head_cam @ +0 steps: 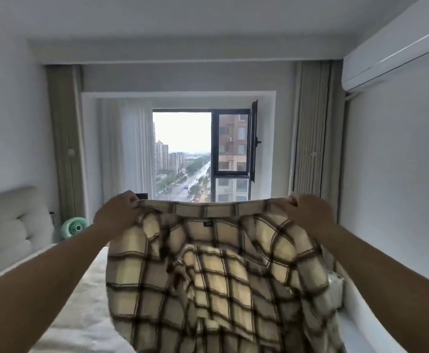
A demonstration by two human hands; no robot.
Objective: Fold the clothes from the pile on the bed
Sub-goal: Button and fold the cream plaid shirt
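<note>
We see one cream and dark-brown plaid cloth shirt held up in the air above the white bed, its top edge stretched level in front of the window and the rest hanging loose and bunched below. Left hand: grip closed on the shirt's upper left corner, fingers curled over the edge, knuckles toward us. Right hand: grip closed on the upper right corner, same curl. Both forearms bare, reaching forward and up, spread well apart. Two hands, one garment in view; the clothes pile itself we cannot see.

Around it: one padded white headboard at left, one small mint-green round fan beside it, grey-beige curtains on each side of the window, one white wall air conditioner upper right.
</note>
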